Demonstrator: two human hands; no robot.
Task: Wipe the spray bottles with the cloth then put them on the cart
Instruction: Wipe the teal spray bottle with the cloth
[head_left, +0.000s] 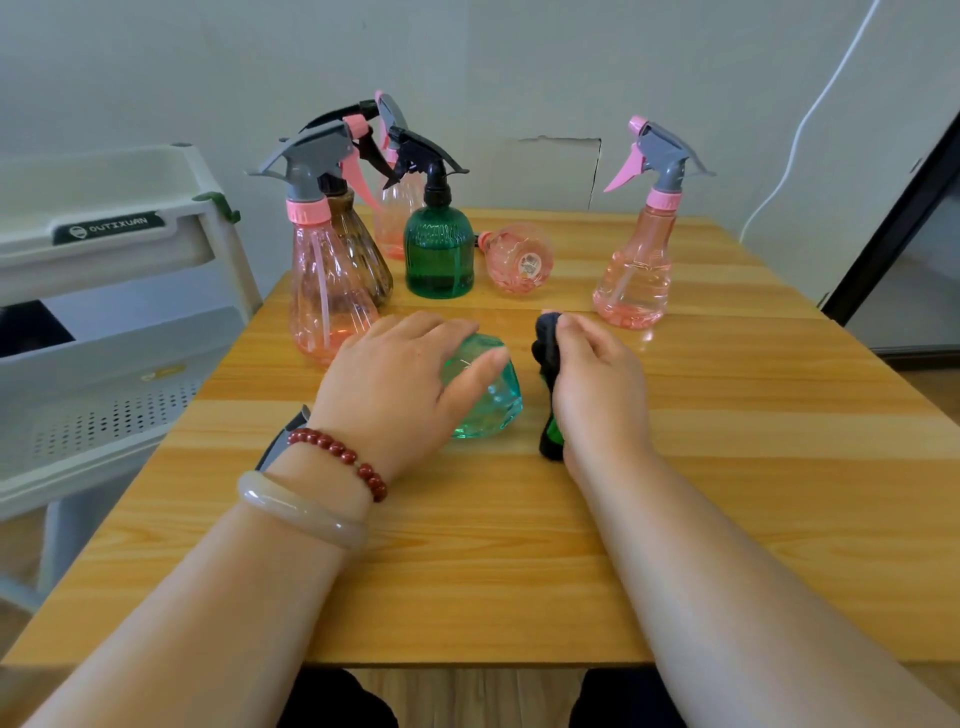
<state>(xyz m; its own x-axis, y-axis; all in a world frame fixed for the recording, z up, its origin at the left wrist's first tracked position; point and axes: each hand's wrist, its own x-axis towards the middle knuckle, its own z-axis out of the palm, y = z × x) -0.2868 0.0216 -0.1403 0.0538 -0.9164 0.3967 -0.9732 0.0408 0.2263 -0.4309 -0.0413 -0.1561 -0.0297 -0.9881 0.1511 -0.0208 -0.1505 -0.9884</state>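
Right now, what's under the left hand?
A teal spray bottle lying on its side on the table; the left hand grips its body. Its neck is covered by the hand; only a grey trigger part shows beside the wrist.

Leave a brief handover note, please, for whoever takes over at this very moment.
Left hand grips the teal bottle, lying on its side on the table.
Right hand holds the dark cloth beside it.
Six more bottles wait farther back: five upright, among them the green bottle, and one pink bottle on its side.
Done: no bottle shows on the cart.
Left: wipe every bottle, then put it on the cart.
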